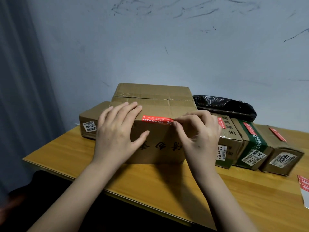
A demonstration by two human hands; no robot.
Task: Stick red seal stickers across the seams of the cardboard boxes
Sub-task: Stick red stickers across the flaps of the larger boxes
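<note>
A large brown cardboard box [155,104] stands in the middle of the wooden table, its taped top seam running left to right. A red seal sticker [157,119] lies along the box's near top edge. My left hand [117,131] rests flat on the box's front left corner, fingers straight over the top edge, touching the sticker's left end. My right hand [199,133] pinches the sticker's right end between thumb and forefinger, where that end is slightly lifted off the cardboard.
Three smaller boxes [255,148] with red seals and white labels line up to the right, a black plastic bag [224,104] behind them. Another box [88,124] sits at the left rear. A sheet of red stickers [303,186] lies at the table's right edge [150,190].
</note>
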